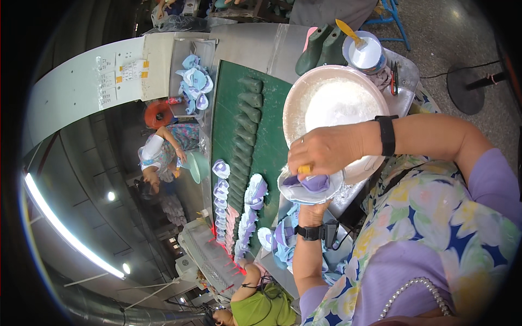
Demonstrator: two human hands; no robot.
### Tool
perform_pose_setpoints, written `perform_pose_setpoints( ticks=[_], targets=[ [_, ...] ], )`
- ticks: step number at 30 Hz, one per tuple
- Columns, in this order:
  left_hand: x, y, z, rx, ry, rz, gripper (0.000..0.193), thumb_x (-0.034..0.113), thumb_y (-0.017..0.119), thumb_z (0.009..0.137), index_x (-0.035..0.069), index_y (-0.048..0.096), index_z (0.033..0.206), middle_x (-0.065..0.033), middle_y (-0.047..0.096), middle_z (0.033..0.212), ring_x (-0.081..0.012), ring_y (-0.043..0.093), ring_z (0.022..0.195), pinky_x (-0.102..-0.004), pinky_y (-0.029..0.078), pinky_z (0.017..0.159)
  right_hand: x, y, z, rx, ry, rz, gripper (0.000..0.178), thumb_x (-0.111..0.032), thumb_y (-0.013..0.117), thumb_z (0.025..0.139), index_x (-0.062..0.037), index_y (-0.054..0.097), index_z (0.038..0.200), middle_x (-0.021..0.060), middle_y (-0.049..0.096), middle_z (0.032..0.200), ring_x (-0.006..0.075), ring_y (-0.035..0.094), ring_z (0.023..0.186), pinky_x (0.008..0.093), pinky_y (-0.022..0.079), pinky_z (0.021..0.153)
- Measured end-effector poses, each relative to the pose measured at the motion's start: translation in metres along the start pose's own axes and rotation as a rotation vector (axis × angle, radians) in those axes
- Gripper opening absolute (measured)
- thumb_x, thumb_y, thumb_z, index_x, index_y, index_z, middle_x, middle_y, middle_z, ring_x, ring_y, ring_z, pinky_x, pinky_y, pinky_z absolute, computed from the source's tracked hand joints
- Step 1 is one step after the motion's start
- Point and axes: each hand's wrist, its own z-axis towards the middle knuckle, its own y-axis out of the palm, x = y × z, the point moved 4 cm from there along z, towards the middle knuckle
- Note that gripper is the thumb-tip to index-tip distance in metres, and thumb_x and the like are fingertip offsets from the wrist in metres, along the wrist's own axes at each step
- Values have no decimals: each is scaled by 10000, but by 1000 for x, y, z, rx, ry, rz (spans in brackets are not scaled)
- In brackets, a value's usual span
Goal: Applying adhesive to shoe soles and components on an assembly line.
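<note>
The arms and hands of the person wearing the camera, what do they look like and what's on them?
Both arms have short, plain lilac sleeves, and the forearms are bare. The right hand has a wide black band at its wrist. The left hand is mostly hidden, but its wrist has a black strap with a dark, boxy piece next to it.

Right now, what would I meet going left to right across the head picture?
Bright light tube → orange round thing → uppermost blue pieces → row of dark green shapes → pale basin → red-handled snips → round dark base.
</note>
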Motion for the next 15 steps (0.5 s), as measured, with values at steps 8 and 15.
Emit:
perform_pose_setpoints(
  ticks=[8,15],
  targets=[
    [9,9,-12,27,394,582,438,389,448,986,60,565,1251,-121,617,1241,-300,592,1143,-486,497,979,24,-6,-19,-116,529,54,201,-193,695,820,-27,594,874,154,646,762,352,637,712,402,501,663],
    [99,-27,-3,-605,-192,242,494,256,520,948,35,437,1382,-119,547,1308,-254,535,1184,-404,405,1068,40,-37,-27,-142,466,-36,225,-190,671,809,18,605,758,205,632,788,358,639,723,438,470,624]
  ],
)
